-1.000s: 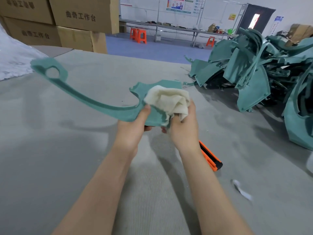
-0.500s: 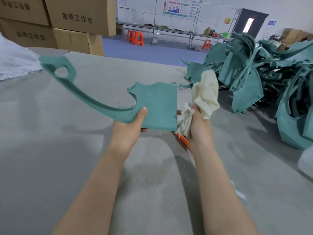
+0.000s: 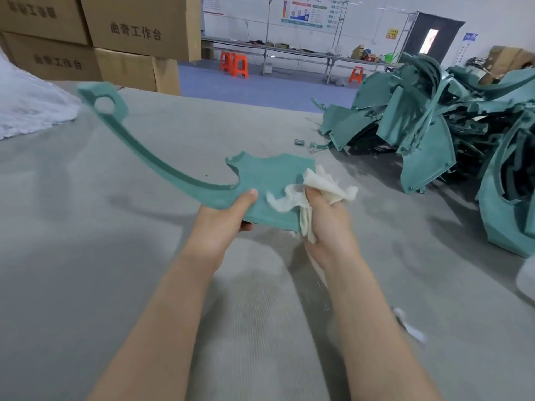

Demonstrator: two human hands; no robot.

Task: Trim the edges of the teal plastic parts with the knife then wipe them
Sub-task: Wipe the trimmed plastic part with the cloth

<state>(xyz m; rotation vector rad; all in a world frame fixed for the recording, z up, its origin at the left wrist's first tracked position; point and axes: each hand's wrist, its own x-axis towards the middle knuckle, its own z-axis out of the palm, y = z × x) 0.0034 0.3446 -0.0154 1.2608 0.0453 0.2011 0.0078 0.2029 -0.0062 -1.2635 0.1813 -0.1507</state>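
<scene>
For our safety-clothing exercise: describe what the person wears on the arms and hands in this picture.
Nothing is worn. The left hand and right hand are gloveless, with no rings visible. The left forearm and right forearm are bare down to the picture's edge, with no sleeves, watch or wristband.

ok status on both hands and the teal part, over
Left hand grips curved teal plastic part at near edge. Right hand holds crumpled cream cloth against its right side. Nothing in the way.
</scene>
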